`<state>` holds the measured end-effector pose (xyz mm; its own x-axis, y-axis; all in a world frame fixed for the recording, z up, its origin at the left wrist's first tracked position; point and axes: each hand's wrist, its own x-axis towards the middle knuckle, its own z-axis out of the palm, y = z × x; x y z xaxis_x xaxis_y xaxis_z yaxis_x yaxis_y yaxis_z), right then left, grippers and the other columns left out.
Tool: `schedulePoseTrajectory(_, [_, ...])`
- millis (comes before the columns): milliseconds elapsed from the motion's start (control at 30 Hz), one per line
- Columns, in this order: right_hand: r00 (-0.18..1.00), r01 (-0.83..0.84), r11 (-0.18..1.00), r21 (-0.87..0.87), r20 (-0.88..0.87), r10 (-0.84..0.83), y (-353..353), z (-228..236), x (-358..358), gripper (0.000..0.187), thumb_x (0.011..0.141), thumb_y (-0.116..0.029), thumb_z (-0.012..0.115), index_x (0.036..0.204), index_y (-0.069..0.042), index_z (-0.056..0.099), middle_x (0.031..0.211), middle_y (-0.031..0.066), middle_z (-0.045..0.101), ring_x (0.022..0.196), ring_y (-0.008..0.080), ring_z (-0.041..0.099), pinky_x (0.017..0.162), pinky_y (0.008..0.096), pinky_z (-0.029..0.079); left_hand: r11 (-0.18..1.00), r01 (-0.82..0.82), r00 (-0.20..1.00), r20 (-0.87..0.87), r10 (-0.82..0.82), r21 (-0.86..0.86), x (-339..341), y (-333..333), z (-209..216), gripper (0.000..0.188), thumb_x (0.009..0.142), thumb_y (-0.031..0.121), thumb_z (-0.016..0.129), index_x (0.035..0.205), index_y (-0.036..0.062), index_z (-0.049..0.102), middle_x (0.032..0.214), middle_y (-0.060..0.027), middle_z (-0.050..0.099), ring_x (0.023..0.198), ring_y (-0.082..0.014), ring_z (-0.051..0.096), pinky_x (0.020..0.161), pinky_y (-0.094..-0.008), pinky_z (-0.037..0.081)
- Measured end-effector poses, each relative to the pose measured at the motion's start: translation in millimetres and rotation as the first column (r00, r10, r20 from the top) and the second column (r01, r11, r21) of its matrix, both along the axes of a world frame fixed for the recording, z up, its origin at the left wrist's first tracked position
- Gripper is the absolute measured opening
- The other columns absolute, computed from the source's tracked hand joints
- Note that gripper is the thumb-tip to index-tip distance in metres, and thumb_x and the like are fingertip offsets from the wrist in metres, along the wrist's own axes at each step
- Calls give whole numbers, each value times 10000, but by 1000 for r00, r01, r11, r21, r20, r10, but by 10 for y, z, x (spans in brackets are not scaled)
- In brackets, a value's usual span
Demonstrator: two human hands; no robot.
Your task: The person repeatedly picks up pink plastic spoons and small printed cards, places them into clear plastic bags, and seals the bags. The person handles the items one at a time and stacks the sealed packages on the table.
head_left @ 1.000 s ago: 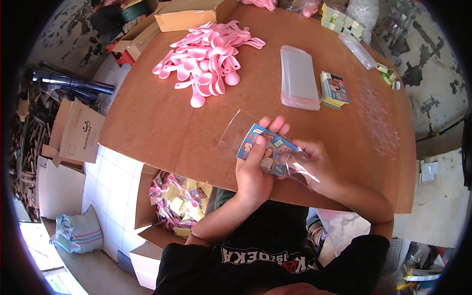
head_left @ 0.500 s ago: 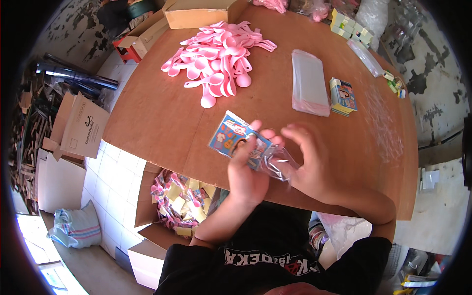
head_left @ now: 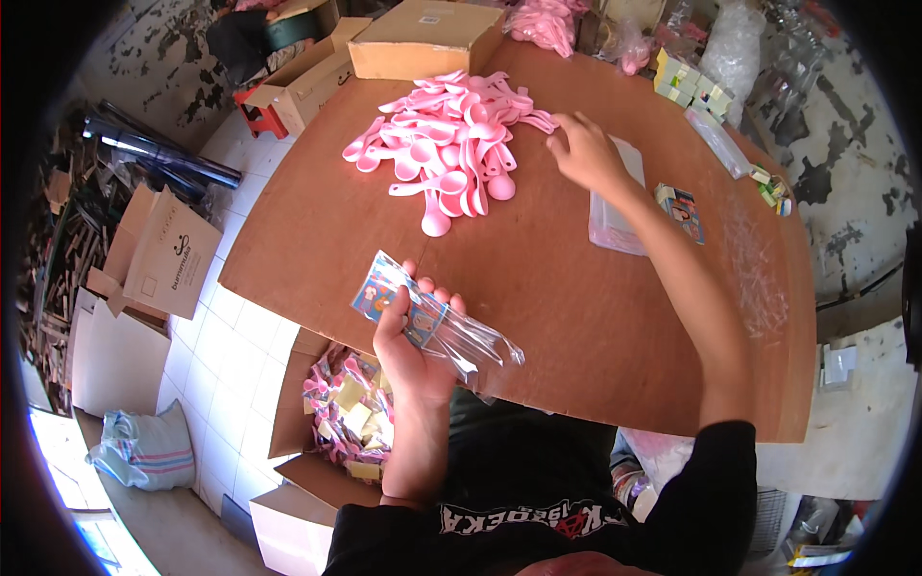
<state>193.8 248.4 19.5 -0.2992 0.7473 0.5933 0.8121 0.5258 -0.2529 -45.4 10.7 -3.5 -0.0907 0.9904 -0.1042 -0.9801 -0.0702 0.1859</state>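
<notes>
My left hand (head_left: 411,346) is closed around a clear plastic bag (head_left: 471,348) near the table's front edge. A blue printed card (head_left: 423,320) shows inside the bag's upper-left part, and the loose end of the bag trails to the right. My right hand (head_left: 588,154) is stretched across the table to the right side of a heap of pink plastic spoons (head_left: 451,130). Its thumb and fingertips meet at the ends of the outermost spoons (head_left: 540,119). How many spoons lie between the fingers is hard to see.
Beneath my right forearm lies a stack of clear bags (head_left: 615,226), beside a stack of printed cards (head_left: 680,211). A cardboard box (head_left: 427,43) stands behind the heap. Below the table's left front edge, an open carton (head_left: 298,413) holds packed pink spoons and cards.
My right hand has left the bag and reached forward to the spoon heap. My left hand has moved left, keeping the bag, whose free end now hangs loose.
</notes>
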Motion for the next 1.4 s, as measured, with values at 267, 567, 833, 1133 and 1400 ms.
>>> schedulePoseTrajectory(267, [929, 359, 866, -348, 223, -295, 1024, -166, -76, 321, 786, -249, 632, 937, 25, 700, 993, 265, 659, 978, 387, 641, 840, 438, 505, 994, 46, 997, -53, -51, -97, 25, -108, 52, 287, 957, 137, 448, 1224, 55, 512, 945, -67, 591, 813, -198, 600, 769, -386, 518])
schedulePoseTrajectory(567, [960, 273, 924, -267, 16, -279, 546, 74, -5, 199, 706, -185, 693, 782, -1, 702, 767, 211, 679, 740, 333, 681, 691, 403, 526, 995, 64, 996, -64, -69, -78, 188, -5, 134, 354, 934, 154, 492, 1271, 51, 466, 955, -96, 578, 869, -239, 574, 820, -409, 494])
schedulePoseTrajectory(833, [986, 168, 984, -64, -11, -169, -302, 354, 24, 121, 804, -150, 663, 844, -39, 692, 795, 203, 671, 760, 361, 664, 684, 429, 524, 986, 134, 988, -60, -140, -96, 381, 23, 96, 329, 934, 150, 485, 1248, 52, 482, 956, -104, 589, 869, -245, 581, 824, -411, 494])
schedulePoseTrajectory(1133, [956, -232, 972, 30, -180, 233, -1865, 627, 516, 194, 870, -19, 635, 1057, 2, 682, 841, 99, 672, 705, 163, 647, 605, 282, 491, 998, 10, 998, 65, -6, -67, 431, 257, 151, 365, 998, 305, 468, 1183, -8, 504, 1054, -116, 589, 1001, -242, 578, 951, -412, 469])
schedulePoseTrajectory(1400, [949, -315, 923, -222, -94, 301, -2811, 593, 768, 331, 777, 86, 694, 1079, -48, 680, 935, 115, 651, 763, 191, 672, 636, 276, 557, 990, -76, 990, 106, 89, -120, 539, 404, 189, 424, 981, 433, 485, 1131, 38, 516, 1028, -103, 578, 979, -243, 575, 940, -458, 479])
